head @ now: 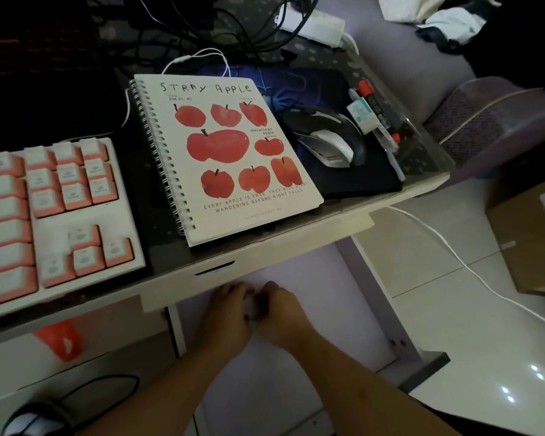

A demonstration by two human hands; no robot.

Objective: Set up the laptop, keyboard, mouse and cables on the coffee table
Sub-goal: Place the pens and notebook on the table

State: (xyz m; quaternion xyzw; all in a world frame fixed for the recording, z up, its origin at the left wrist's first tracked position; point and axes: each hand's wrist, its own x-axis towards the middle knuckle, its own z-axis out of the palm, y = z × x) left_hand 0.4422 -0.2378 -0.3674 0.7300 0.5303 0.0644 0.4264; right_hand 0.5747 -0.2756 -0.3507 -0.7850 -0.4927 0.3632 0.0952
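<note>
- Left hand point(225, 313) and right hand point(277, 313) low in front of the coffee table point(265, 243), below its near edge, fingertips meeting.
- Fingers of both hands curled inward, seemingly pinching something small and pale between them; too blurred to name, and cannot tell for sure whether anything is gripped.
- Keyboard point(54, 212) with pink and white keys on the left part of the tabletop, cut off by the left edge of the view.
- Spiral notebook point(224, 155) with red apples on the cover just right of the keyboard, near corner reaching the table's near edge.
- Mouse point(326, 136), black and silver, on a dark mouse pad point(368, 174) right of the notebook; notebook overlapping the pad's left side.
- Markers point(375, 111) and small pale items along the pad's right edge, near the table's right end.
- Tangle of black cables point(202, 29) at the far side, beside a white power strip point(315, 25).
- White cable point(453, 250) trailing from under the table across the tiled floor to the right.
- Cardboard box point(529, 234) on the floor at the right.
- Laptop not identifiable in the dark far-left area.
</note>
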